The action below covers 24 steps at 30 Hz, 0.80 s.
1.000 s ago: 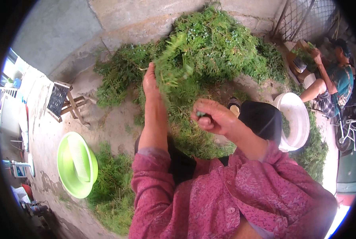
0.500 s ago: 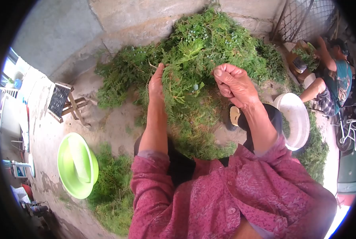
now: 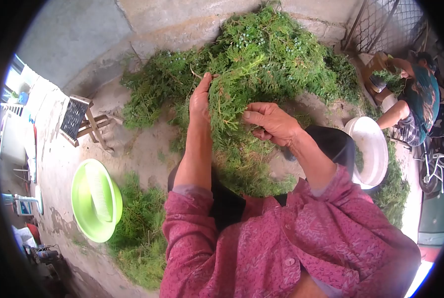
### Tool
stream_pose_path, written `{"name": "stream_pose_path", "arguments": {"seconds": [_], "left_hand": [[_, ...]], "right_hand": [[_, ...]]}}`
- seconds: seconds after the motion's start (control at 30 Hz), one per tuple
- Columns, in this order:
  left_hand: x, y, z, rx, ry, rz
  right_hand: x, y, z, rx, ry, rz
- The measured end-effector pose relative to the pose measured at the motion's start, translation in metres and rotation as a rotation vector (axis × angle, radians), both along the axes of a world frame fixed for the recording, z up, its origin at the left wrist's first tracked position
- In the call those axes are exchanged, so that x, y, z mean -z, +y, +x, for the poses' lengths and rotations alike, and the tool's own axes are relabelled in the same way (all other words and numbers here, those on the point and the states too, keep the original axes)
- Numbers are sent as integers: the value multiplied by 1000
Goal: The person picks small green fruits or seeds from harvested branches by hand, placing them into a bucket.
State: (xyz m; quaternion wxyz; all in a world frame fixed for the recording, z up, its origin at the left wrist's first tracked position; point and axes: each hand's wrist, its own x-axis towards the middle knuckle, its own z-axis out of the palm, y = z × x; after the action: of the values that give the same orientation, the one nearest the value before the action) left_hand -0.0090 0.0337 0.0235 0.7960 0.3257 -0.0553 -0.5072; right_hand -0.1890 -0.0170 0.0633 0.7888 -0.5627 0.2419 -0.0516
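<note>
A leafy evergreen branch point(image 3: 227, 102) with flat, scaly green sprays is gripped by its woody stem in my left hand point(image 3: 200, 103), its foliage hanging to the right. At the right edge of that foliage, my right hand point(image 3: 276, 124) is closed, thumb and forefinger pinched together. What lies between those fingertips is hidden. Behind both hands rises a large heap of cut evergreen branches point(image 3: 286, 54), dotted with small pale blue-green cones. Loose green clippings point(image 3: 246, 166) cover the ground below my hands.
To the left stand a lime-green basin point(image 3: 78, 198) and a small wooden folding stool point(image 3: 90, 126). More clippings point(image 3: 137, 233) lie beside the basin. At right is a white tub point(image 3: 373, 154), and beyond it another person point(image 3: 423, 99) sits handling greenery near a bicycle point(image 3: 433, 169).
My right hand has moved left and down, from apart beside the branch to its foliage edge. My left hand keeps hold of the stem. The other person's arm has lowered.
</note>
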Motion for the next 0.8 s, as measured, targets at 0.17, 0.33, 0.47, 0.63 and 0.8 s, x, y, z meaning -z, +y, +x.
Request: {"name": "stream_pose_path", "arguments": {"seconds": [0.17, 0.33, 0.47, 0.63, 0.8], "left_hand": [[-5, 4, -3, -1, 22, -30], [-14, 9, 1, -41, 32, 6], [-13, 13, -3, -77, -56, -4], [19, 25, 9, -48, 57, -668], [10, 47, 10, 57, 219, -935]], "right_hand": [[10, 6, 1, -2, -28, 216], [6, 16, -1, 154, 15, 158], [0, 25, -2, 159, 1, 35], [-17, 36, -29, 174, 15, 4], [-35, -7, -117, 472, -173, -319]]}}
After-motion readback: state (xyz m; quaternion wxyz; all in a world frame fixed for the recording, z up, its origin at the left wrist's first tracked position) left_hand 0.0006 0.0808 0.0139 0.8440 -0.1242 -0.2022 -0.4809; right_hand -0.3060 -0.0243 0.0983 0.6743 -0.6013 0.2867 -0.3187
